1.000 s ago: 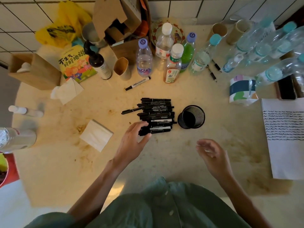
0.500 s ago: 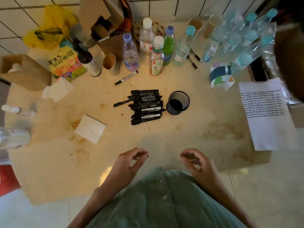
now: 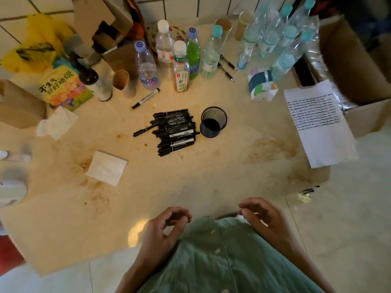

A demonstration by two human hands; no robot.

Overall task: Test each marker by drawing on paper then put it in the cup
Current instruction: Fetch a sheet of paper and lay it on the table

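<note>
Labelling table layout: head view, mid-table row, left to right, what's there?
Folded white napkin → pile of black markers → black mesh cup → sheet of paper with wavy test lines. Both hands sit nearer, at the table edge, holding nothing.

Several plastic bottles are seen at twelve o'clock, a folded napkin at nine o'clock, a colourful book at ten o'clock.

Stained beige table vs white tiled wall, pale tile floor, warm light.
</note>
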